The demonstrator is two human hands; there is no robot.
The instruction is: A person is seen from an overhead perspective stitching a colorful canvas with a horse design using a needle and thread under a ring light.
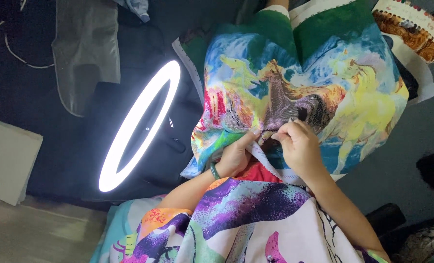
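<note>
A large printed canvas (324,73) with colourful horses, partly stitched, is draped over my lap. My left hand (236,155), with a green bangle at the wrist, grips the canvas near its lower edge, thumb on top. My right hand (299,146) rests on the canvas with fingertips pinched together over the stitched dark horse, apparently on a needle too small to make out. Both hands sit close together at the middle of the view.
A lit ring lamp (136,124) stands at the left over dark fabric. A pale board (7,160) lies at the far left. Bundled orange-brown threads (411,29) sit at the top right. My patterned clothing (241,224) fills the bottom.
</note>
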